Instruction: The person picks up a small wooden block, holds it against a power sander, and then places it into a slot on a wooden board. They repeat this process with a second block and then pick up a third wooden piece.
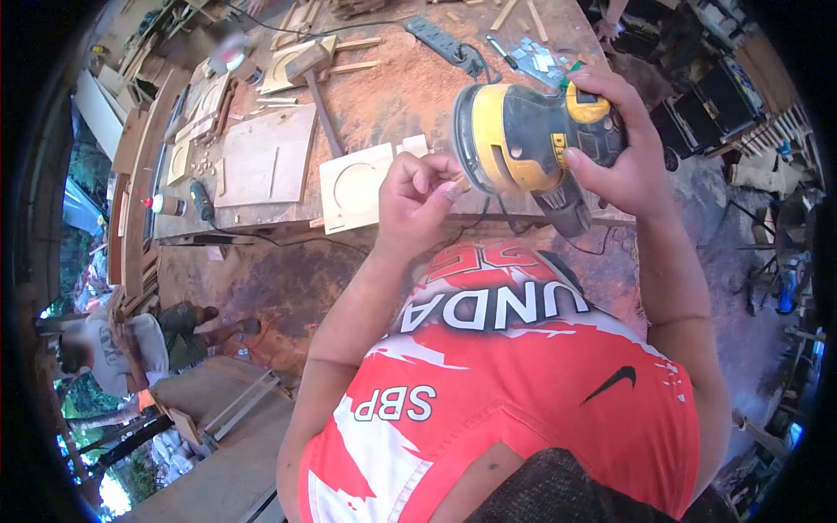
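My right hand (632, 144) is wrapped round the body of a yellow and black orbital sander (523, 139), holding it on its side above the bench edge. The round sanding pad (465, 139) faces left. Close against that pad is my left hand (418, 200), its fingers curled and pinched at the pad's lower rim. A tiny pale bit shows at the fingertips, too small to name. Just behind my left hand lies a light wooden panel (336, 196) with a circular groove.
The sawdust-covered workbench (384, 100) carries a wooden mallet (323, 105), a flat board (266, 157), a power strip (440, 42), a glue bottle (166, 205) and wood offcuts. Cords hang at the bench's front edge. Another person (131, 349) is at lower left.
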`<state>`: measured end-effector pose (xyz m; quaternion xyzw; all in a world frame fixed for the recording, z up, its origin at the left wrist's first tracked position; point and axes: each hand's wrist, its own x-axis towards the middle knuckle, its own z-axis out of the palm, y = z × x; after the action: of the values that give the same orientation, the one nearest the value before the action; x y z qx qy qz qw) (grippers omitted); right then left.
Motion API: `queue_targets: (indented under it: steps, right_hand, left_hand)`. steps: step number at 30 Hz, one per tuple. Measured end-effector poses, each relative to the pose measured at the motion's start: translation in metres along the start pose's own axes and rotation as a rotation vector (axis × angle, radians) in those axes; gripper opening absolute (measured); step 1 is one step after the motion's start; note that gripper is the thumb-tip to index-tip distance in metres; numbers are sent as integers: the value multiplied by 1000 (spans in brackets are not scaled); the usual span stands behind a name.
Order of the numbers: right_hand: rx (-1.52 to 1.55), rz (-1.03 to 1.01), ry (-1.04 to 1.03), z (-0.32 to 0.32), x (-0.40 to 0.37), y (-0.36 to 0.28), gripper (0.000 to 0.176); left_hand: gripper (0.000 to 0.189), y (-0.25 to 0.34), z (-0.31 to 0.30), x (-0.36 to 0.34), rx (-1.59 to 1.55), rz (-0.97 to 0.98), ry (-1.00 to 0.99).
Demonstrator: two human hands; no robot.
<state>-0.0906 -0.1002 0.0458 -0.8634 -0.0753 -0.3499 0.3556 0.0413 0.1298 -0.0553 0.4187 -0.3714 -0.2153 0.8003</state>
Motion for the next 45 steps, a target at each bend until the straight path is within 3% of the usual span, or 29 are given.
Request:
queue_targets:
  steps: [2,4,5,8,12,16,18,21,23,25,32,45]
  right_hand:
    - [-32,-17,33,1,0,5,59]
    - [-112,131,-29,-5,1,4,58]
    - [-80,104,-7,-6,1,6,57]
    - [14,91,-24,-5,-5,5,56]
    - [-49,74,-17,-1,-15,9,55]
    - [-49,57,-103,-3,-17,10,57]
    - [-104,134,-120,-2,-17,13,59]
    - [-105,400,-141,8,-25,24,70]
    - [-172,311,-194,16,-41,67,77]
    - [-197,445,-294,17,-43,52,80]
    - [-361,399,-410,40,-78,120,81]
    - [-481,419,-412,49,-75,133,85]
  left_hand:
    - [32,-7,-10,-3,74,-41,39]
    - [33,-8,-21,-7,350,-82,55]
    - [29,-8,-20,-11,388,-117,159]
    - [22,-12,-21,-12,91,-147,164]
    - [28,-17,-30,-13,181,-162,99]
    - [30,-21,-34,-13,241,-192,156]
    - [28,-11,-34,-11,371,-233,34]
    - [26,-10,-27,-23,271,-356,147]
    - [25,-12,-44,-15,225,-319,170]
    - [24,-9,-44,-26,195,-330,220]
    - [23,-28,-69,-60,137,-382,378]
    - [19,-17,-76,-60,29,-355,425]
